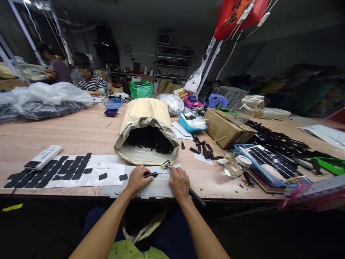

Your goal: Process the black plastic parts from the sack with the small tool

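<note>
My left hand is closed on a short black cylindrical piece, with a thin pin-like line pointing right from its end. It rests low over a pale metal plate at the table's front edge. My right hand grips a small hammer, its yellowish-faced head up and left of the fingers, its black handle running down to the right. Just behind both hands lies a beige woven sack, its mouth facing me, with many black pieces inside.
On the left, a white sheet carries black stickers, with a white device across it. Right of the sack lie several loose black pieces, a cardboard box, a glass jar and a blue basket. Two people sit far left.
</note>
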A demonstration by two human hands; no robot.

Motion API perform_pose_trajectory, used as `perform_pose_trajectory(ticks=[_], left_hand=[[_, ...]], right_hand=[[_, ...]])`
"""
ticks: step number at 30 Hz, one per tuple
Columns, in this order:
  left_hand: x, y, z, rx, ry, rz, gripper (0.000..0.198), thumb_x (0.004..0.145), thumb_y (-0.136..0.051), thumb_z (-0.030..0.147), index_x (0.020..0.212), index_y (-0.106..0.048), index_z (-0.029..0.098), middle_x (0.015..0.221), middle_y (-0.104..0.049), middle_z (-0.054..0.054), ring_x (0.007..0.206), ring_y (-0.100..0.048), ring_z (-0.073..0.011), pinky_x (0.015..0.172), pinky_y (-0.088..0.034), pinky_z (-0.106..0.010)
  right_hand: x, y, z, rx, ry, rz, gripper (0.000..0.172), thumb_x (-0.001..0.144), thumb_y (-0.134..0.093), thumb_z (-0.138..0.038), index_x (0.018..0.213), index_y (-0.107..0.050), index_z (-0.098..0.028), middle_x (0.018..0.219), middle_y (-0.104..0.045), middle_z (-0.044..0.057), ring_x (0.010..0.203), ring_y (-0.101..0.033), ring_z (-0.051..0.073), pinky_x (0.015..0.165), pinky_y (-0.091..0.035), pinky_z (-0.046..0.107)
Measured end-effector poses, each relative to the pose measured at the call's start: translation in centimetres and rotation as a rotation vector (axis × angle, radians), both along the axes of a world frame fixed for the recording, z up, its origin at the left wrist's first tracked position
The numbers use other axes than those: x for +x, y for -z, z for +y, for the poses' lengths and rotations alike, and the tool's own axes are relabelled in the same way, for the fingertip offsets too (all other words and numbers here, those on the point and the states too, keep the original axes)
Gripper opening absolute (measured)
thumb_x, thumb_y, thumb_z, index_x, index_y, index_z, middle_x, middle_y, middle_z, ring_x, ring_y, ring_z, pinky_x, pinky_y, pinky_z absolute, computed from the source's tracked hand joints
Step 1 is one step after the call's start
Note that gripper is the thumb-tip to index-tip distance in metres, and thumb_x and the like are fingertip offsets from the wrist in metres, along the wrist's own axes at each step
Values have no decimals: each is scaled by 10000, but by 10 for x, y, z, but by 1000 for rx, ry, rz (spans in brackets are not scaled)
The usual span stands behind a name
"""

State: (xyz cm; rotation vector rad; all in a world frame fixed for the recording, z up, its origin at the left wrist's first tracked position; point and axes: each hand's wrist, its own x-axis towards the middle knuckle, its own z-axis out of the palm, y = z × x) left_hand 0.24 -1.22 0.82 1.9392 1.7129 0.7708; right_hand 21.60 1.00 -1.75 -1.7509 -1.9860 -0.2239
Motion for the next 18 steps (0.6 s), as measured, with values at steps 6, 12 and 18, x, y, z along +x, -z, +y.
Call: perform_pose_trajectory(ticks=[6, 12, 18], left_hand=[[-3, -1, 3, 8, 22, -11, 151, 804, -644, 332, 863, -710, 209, 851, -622, -31, 887, -568, -210, 768, -415, -311], [17, -8, -51, 106, 270, -99, 189, 931, -485, 326, 1012, -620, 221, 947, -648, -39, 873, -580, -193, 804, -431, -311], [36, 48, -128, -145, 421, -19, 209, 891, -532, 328, 1067, -623, 260, 955, -702, -19, 881, -635, -193, 836, -436, -300]], right_hand=[[-4, -4, -3, -29, 17, -11, 294, 883, -522, -157, 1140, -647, -226, 936, -611, 54, 852, -495, 190, 704, -295, 297], [-4, -5, -2, -65, 26, -16, 299, 879, -530, -167, 1150, -633, -239, 956, -609, 44, 879, -497, 190, 718, -293, 293], [-4, -4, -1, -58, 27, -22, 301, 886, -520, -169, 1156, -630, -241, 961, -609, 49, 881, -507, 195, 716, -303, 300]])
